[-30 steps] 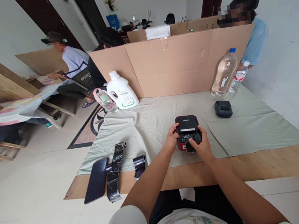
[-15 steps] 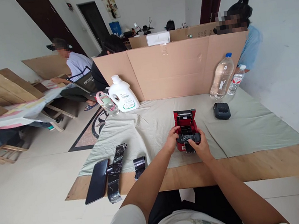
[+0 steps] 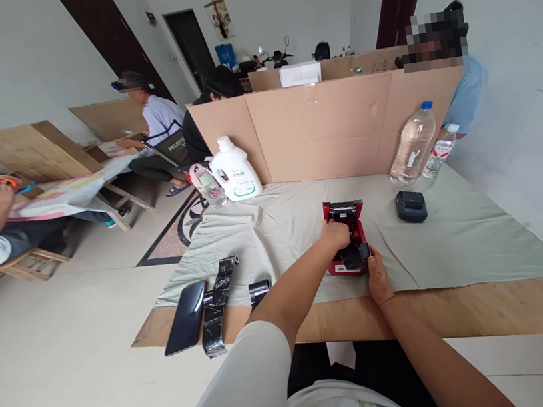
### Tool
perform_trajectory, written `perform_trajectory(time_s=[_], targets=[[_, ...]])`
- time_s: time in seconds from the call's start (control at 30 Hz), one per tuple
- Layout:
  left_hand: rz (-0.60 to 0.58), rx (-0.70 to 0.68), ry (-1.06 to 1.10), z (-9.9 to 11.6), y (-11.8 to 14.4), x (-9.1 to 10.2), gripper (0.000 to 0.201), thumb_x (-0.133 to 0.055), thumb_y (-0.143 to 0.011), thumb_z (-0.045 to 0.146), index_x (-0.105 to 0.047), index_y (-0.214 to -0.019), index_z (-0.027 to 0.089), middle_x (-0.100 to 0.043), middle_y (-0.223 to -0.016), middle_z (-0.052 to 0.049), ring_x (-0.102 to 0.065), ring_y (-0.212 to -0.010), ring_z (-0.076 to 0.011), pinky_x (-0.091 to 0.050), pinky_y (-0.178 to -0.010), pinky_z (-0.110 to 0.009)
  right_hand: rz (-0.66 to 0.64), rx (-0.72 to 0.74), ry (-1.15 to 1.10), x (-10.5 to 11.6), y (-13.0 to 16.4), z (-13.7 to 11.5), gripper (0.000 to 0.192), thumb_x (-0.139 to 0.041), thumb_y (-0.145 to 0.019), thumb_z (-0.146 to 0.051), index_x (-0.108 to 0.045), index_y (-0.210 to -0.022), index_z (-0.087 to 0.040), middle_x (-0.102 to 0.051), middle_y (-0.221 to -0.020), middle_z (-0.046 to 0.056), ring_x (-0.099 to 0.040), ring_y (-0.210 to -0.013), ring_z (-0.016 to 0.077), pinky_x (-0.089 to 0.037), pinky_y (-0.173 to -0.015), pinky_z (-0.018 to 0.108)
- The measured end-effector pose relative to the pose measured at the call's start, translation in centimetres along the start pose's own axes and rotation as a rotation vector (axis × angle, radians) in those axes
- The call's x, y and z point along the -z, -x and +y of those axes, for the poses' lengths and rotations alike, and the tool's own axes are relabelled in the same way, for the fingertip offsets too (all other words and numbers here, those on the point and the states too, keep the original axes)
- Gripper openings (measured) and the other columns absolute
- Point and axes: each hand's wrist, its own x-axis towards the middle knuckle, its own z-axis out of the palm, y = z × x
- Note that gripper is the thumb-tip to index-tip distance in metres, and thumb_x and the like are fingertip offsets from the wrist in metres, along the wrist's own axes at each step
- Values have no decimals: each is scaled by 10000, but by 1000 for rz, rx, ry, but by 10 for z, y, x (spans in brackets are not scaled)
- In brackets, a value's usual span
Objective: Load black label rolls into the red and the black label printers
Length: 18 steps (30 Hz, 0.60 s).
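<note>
Resting near the worktop's (image 3: 468,310) front edge: red printer (image 3: 347,247), lid raised. Left hand (image 3: 335,233) on its top, fingers curled over the open compartment. Right hand (image 3: 377,275) at its front corner, fingers clamped on the casing. Phone (image 3: 185,308) near the left corner.

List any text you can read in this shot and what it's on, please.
"PROJE...", cut off at the edge: white letters on the back of the dark chair behind the cardboard screen.
White jug: green label, print too small to read.
Small bottle with a red and white label: blurred.
Carton at the back: dark marks, unreadable.
Red printer under the left hand and right hand: no lettering shows.
</note>
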Motion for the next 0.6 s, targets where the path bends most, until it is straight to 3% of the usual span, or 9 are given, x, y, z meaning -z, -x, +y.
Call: perform_trajectory(time_s=[0.2,0.33,0.47,0.53,0.6], targets=[[-20,36,-44,3,-8,1,286,-690,-672,208,-690,-951,143,-671,-1090,-160,-513,-1146,-314,-273,-1035,-447,-2,-4,-1,1,0,2,549,-340,-908,-539,-478,-1298,-178,-534,-1322,125,-483,-1238,234,-356,-1077,445],[54,-18,173,-13,3,2,325,-682,-705,268,-636,-1012,174,-683,-1027,-95,-593,-1010,-256,-366,-982,-409,-2,-7,-11,0,0,2,544,-350,-903,-546,-479,-1294,-190,-542,-1313,110,-494,-1222,224,-369,-1063,438],[109,-150,806,-53,28,5,349,-698,-682,260,-601,-1001,159,-663,-960,-58,-616,-894,-210,-472,-813,-332,0,-15,2,1,0,0,566,-353,-894,-578,-482,-1281,-185,-546,-1301,106,-491,-1219,224,-350,-1071,455],[39,-199,1120,-87,44,11,361,-689,-685,278,-585,-1007,153,-649,-956,-52,-620,-849,-188,-486,-748,-306,1,-25,7,2,0,-1,578,-349,-893,-586,-482,-1281,-177,-546,-1294,114,-492,-1214,229,-349,-1069,458],[-90,-161,1251,-130,61,17,415,-720,-647,316,-582,-1005,156,-642,-963,-53,-620,-820,-184,-489,-698,-293,0,-36,9,2,1,-3,585,-348,-893,-590,-479,-1285,-176,-545,-1290,118,-497,-1204,232,-359,-1058,455]])
